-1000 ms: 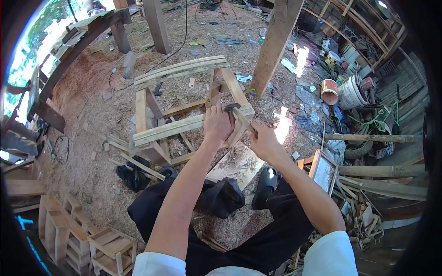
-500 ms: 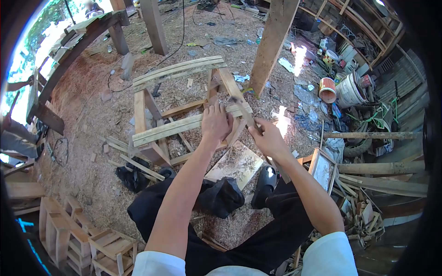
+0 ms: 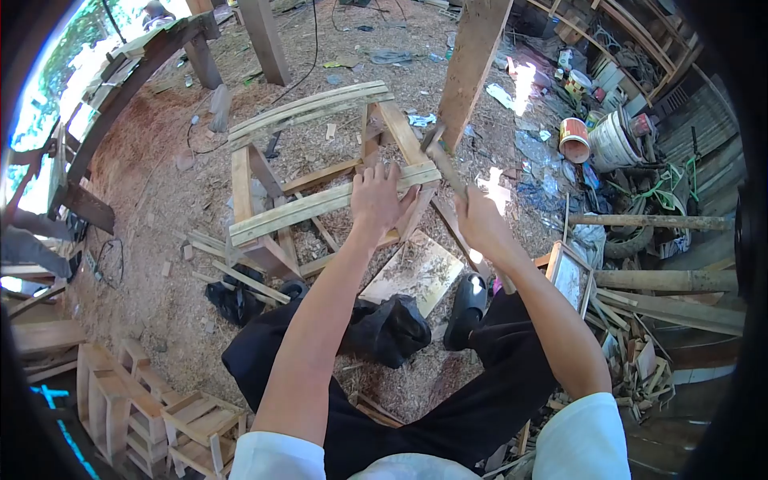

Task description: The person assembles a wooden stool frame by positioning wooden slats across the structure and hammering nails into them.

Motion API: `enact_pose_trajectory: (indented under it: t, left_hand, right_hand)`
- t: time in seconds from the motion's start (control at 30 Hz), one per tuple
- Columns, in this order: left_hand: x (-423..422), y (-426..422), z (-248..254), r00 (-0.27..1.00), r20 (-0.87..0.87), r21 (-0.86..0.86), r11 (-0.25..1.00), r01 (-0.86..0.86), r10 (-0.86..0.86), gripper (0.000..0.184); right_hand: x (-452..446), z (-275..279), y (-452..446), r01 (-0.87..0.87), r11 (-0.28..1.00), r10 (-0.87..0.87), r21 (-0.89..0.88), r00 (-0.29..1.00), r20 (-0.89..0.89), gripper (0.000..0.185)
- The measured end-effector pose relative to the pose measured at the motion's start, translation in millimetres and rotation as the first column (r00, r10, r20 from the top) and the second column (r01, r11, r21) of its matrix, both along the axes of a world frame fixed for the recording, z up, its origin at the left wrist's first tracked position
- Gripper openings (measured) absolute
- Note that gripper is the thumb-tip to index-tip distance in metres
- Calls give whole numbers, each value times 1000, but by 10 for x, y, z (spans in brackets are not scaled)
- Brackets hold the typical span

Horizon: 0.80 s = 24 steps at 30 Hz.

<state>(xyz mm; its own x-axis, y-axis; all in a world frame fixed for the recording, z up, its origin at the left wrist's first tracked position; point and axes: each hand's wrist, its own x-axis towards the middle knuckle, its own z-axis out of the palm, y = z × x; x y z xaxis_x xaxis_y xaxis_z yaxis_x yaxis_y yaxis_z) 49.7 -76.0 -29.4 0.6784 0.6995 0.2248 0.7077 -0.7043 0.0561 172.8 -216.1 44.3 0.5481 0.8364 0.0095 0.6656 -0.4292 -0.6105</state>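
left hand, loosely spread, rests over the near rail of the wooden frame; right hand, closed round a hammer by the frame's right end. i'd strike squarely, clear of the left hand.

An orange-red bucket sits beside a white bucket at the upper right; below them extend two bamboo poles. A small wooden stool stands lower left.

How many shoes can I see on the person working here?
2. The right shoe is beside the flat board; the left shoe peeks out near the wooden frame, partly hidden by the trouser leg.
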Motion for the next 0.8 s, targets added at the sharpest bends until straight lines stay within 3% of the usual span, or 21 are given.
enact_pose_trajectory:
  t: [0.07,0.2,0.27,0.3,0.37,0.5,0.57,0.7,0.8]
  left_hand:
    - [5,24,-29,999,40,47,999,21,-23,62]
    - [16,50,-69,1000,25,16,1000,10,-11,63]
    - [23,65,-150,998,47,156,988,23,-30,62]
    - [17,57,-151,998,46,154,988,24,-32,62]
    - [19,60,-105,998,46,96,995,34,-38,62]
    - [15,30,-12,1000,-9,23,1000,3,-3,63]
    - [7,33,-57,999,29,78,997,13,-15,63]
    - [11,20,-13,1000,-7,16,1000,7,-7,63]
    - [7,49,3,1000,14,29,1000,3,-4,64]
  right_hand:
    - [101,-229,0,-100,991,107,-87,991,76,27]
    - [1,16,18,-40,999,42,-28,996,72,30]
    - [-46,103,18,-16,999,15,47,1000,15,25]
    - [5,-29,7,-14,999,13,46,1000,14,25]
    - [158,-376,1,-161,982,170,-103,982,86,24]
    - [27,-162,17,-147,986,157,-81,979,127,22]
    - [-60,-50,36,-75,992,61,100,990,131,22]
    - [-2,-177,-5,-33,999,34,-25,997,70,22]
    - [105,-301,-23,-65,996,75,-66,984,161,21]
